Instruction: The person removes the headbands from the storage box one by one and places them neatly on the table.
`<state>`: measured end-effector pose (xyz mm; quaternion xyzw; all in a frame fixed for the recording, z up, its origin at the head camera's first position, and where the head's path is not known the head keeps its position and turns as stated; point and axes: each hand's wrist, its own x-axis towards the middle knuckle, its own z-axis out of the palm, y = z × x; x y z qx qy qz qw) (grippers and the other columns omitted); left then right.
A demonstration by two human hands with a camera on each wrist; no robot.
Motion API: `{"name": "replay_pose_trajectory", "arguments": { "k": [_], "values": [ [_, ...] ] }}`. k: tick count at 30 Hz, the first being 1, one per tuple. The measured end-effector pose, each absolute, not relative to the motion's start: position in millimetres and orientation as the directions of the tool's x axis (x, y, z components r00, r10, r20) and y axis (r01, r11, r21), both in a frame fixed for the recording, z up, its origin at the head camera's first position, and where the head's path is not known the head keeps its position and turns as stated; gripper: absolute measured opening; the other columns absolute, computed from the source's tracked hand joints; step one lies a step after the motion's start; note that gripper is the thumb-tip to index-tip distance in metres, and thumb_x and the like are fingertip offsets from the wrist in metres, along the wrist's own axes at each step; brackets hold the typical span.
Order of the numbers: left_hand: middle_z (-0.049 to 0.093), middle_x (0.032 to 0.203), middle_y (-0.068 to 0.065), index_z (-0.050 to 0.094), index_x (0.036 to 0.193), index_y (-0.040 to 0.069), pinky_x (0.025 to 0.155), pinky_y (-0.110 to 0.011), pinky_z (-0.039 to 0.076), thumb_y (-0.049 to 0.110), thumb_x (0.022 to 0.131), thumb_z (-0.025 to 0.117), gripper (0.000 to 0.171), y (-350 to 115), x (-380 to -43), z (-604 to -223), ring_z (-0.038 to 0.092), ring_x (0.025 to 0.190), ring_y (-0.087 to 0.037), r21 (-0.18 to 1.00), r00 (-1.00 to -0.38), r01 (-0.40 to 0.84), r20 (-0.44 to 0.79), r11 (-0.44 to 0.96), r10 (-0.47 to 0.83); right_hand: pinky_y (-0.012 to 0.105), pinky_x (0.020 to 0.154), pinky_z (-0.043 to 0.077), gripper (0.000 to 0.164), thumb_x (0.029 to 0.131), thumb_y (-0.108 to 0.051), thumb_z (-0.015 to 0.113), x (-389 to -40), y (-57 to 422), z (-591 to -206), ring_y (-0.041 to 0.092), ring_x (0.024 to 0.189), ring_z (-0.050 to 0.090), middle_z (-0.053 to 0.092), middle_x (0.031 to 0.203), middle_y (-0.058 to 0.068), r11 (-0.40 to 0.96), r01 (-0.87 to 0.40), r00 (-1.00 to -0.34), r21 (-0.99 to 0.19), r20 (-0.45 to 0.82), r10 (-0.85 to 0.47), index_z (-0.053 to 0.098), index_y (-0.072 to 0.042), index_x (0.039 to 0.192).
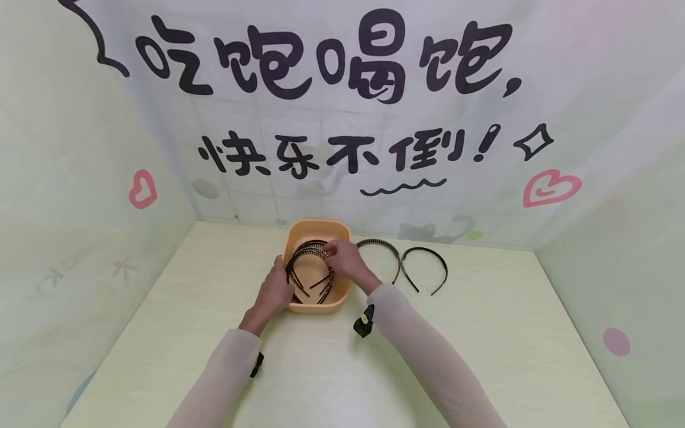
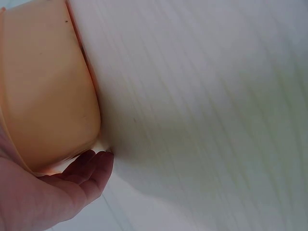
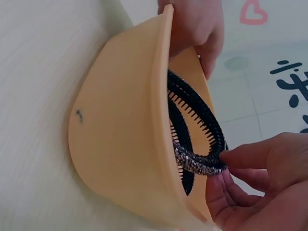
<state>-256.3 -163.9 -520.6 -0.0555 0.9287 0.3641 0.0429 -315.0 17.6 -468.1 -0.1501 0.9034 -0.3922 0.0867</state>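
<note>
An orange plastic bin [image 1: 319, 308] stands near the back wall with several dark toothed headbands [image 1: 311, 252] inside it. My left hand [image 1: 275, 289] grips the bin's left side. In the left wrist view its fingers [image 2: 91, 175] bend round the outer wall, beneath the rim. My right hand [image 1: 345, 259] is over the bin's right rim. Between thumb and fingertips it pinches a glittery black headband [image 3: 199, 165], whose lower part is hidden behind the bin wall in the right wrist view. Other headbands lie close beside the pinched one.
Right of the bin, a toothed headband [image 1: 377, 242] and a thinner dark headband [image 1: 440, 257] lie on the pale wooden table [image 1: 332, 374], their edges meeting. A cloth with large printed characters [image 1: 382, 56] hangs behind, and similar cloth closes both sides.
</note>
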Motion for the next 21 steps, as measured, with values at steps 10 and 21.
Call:
{"name": "replay_pose_trajectory", "arguments": {
  "k": [10,21],
  "values": [
    [0.036,0.148,-0.036,0.004,0.155,-0.006,0.099,-0.056,0.044,-0.004,0.090,0.046,0.077,-165.0,-256.1,-521.3,0.045,0.131,-0.048,0.677,-0.990,-0.133,-0.121,0.724,-0.069,0.042,0.081,0.055,0.037,0.091,0.003,0.064,-317.8,31.3,-464.0,0.014,0.079,0.056,0.059,0.092,0.007,0.431,-0.019,-0.876,-0.902,-0.193,-0.443,0.064,0.000,0.127],
    [0.043,0.142,-0.036,0.008,0.154,-0.006,0.090,-0.054,0.048,-0.004,0.089,0.050,0.077,-163.4,-256.6,-520.5,0.054,0.121,-0.047,0.673,-0.993,-0.113,-0.087,0.731,-0.074,0.029,0.073,0.055,0.024,0.093,-0.004,0.064,-316.2,40.4,-455.7,0.016,0.082,0.063,0.070,0.107,0.015,0.449,-0.022,-0.920,-0.893,-0.158,-0.359,0.071,0.001,0.116]
  ]
}}
